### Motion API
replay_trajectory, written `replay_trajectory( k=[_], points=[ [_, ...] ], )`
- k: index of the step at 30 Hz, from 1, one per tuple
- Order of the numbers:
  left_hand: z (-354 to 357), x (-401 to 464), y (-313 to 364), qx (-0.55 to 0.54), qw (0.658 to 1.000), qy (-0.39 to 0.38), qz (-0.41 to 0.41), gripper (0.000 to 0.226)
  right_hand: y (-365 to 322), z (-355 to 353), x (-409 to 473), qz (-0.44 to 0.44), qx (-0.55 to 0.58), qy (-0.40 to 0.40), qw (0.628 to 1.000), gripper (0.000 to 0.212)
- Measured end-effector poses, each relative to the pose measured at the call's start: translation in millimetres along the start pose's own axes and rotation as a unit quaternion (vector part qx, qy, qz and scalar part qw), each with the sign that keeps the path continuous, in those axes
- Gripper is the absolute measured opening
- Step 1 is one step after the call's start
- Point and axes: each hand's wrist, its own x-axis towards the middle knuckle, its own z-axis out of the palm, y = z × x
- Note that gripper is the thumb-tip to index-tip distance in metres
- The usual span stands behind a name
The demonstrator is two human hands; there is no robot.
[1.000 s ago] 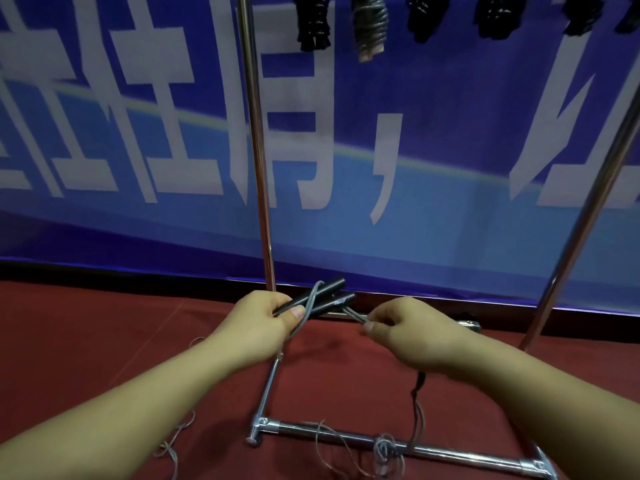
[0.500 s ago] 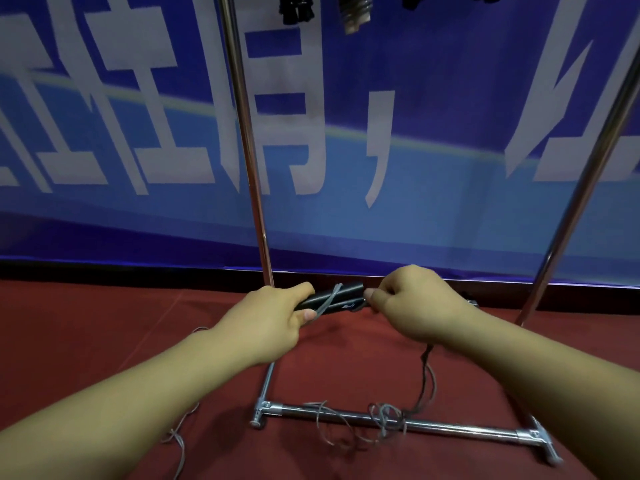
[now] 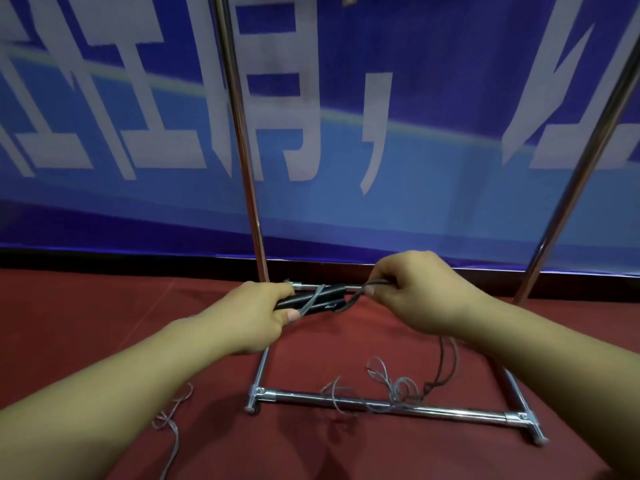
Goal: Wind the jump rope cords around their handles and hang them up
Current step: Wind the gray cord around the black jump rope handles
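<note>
My left hand grips two black jump rope handles held side by side, pointing right. One turn of grey cord crosses over the handles. My right hand pinches the cord just right of the handle tips. From that hand the cord drops to the red floor, where loose loops lie across the rack's front bar. Another stretch of cord trails on the floor under my left forearm.
A chrome hanging rack stands in front of me: left upright, right upright, and a base bar on the red carpet. A blue banner with white characters hangs behind it.
The view tilted down, so the hung ropes at the top left the frame. My right hand swung from below the handle tips up and to the right, carrying the cord around them.
</note>
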Motion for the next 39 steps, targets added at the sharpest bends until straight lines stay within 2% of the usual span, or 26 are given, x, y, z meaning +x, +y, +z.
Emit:
replay_trajectory(
  k=[2,4,7,11,18,22,28,32,35,39],
  points=[
    [0,-3,4,0.005,1.0,-0.012,0.012,0.014,6,1,-1,-0.059,-0.032,0.016,0.998,0.016],
    [-5,-9,12,0.011,0.999,-0.026,0.034,0.023,7,2,-3,-0.103,-0.066,0.026,0.992,0.018],
    [-11,-20,22,0.003,0.996,-0.04,0.082,0.02,6,0,-3,-0.113,-0.079,0.067,0.988,0.018],
    [-15,-35,37,-0.004,0.99,-0.015,0.139,0.02,9,-2,-1,-0.073,-0.03,0.111,0.991,0.022],
    [-24,-45,40,-0.077,0.979,-0.034,0.188,0.024,16,-10,1,-0.005,0.033,0.06,0.998,0.02],
    [-26,-46,39,-0.141,0.967,-0.048,0.207,0.027,20,-8,-1,0.036,0.121,0.054,0.991,0.019],
    [-28,-45,42,-0.22,0.949,-0.074,0.213,0.029,19,-6,0,0.042,0.214,0.042,0.975,0.019],
    [-28,-47,50,-0.343,0.913,-0.096,0.198,0.028,15,-9,-1,0.059,0.317,0.03,0.946,0.015],
    [-24,-48,62,-0.422,0.89,-0.066,0.16,0.034,10,-8,1,0.088,0.385,0.041,0.918,0.009],
    [-22,-41,72,-0.469,0.878,0.005,0.091,0.031,6,0,4,0.093,0.341,0.025,0.935,0.018]
  ],
)
